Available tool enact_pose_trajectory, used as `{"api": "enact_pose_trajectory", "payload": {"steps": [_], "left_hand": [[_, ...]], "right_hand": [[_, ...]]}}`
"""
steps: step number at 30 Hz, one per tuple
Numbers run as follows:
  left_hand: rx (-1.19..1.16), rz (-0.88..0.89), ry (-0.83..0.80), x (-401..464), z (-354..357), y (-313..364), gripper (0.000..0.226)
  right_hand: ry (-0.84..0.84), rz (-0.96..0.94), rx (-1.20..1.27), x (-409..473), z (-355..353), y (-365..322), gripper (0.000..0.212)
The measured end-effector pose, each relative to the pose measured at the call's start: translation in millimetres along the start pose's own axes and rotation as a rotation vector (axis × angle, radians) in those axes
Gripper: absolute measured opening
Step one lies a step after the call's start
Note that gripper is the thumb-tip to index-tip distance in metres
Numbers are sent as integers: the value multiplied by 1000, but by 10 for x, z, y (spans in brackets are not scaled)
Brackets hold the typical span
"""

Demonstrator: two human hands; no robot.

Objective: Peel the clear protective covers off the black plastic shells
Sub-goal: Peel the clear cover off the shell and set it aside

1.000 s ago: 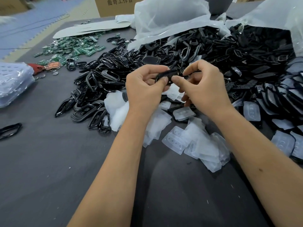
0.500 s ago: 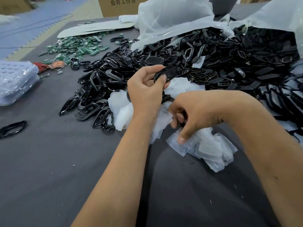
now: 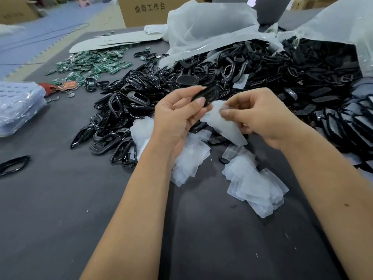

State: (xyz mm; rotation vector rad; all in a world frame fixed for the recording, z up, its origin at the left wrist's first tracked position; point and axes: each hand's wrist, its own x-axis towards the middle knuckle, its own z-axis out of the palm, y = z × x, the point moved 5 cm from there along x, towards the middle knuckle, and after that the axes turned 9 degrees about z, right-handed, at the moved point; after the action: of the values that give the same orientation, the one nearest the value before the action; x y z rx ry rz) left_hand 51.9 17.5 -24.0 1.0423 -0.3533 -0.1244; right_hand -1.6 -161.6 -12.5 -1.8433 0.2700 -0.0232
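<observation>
On the dark grey work table (image 3: pixel 60 219), everything can be placed against the big heap of black plastic shells (image 3: pixel 232 69) that spills across its far side. At the far left edge, well apart from the heap, lies a stack of clear blister trays (image 3: pixel 18 110), and nearer the viewer a single black frame (image 3: pixel 14 164) lies alone. Just left of the heap sits a scatter of green circuit boards (image 3: pixel 94 65), with a long pale card sheet (image 3: pixel 115 41) beyond them.

In front of the heap, the left hand (image 3: pixel 177 122) pinches one black shell (image 3: pixel 207 93) between thumb and fingers, holding it raised and tilted above the table. Below this hand, against the heap's near edge, lies a pile of peeled clear covers (image 3: pixel 189 156).

Right of the shell, the right hand (image 3: pixel 260 116) grips a clear protective cover (image 3: pixel 224 126) with thumb and curled fingers; the cover's upper end lies close to the held shell, though whether it touches is unclear. A second pile of clear covers (image 3: pixel 256 186) lies nearer the viewer than the heap, under the right forearm. Behind the heap, crumpled translucent plastic bags (image 3: pixel 212 27) stand open, with a cardboard box (image 3: pixel 145 11) beyond.
</observation>
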Motion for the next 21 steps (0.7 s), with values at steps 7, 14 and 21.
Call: {"api": "enact_pose_trajectory", "payload": {"steps": [7,14,21], "left_hand": [[158,-72,-90,-29,102,-104,22],[-17,-14,55,-2,-26,19,24],[200,215,135,2,2,17,22]], "right_hand": [[47,22,249,35,-31,90,19],[152,172,760,53,-159,213,7],[124,103,781,12,-107,138,6]]}}
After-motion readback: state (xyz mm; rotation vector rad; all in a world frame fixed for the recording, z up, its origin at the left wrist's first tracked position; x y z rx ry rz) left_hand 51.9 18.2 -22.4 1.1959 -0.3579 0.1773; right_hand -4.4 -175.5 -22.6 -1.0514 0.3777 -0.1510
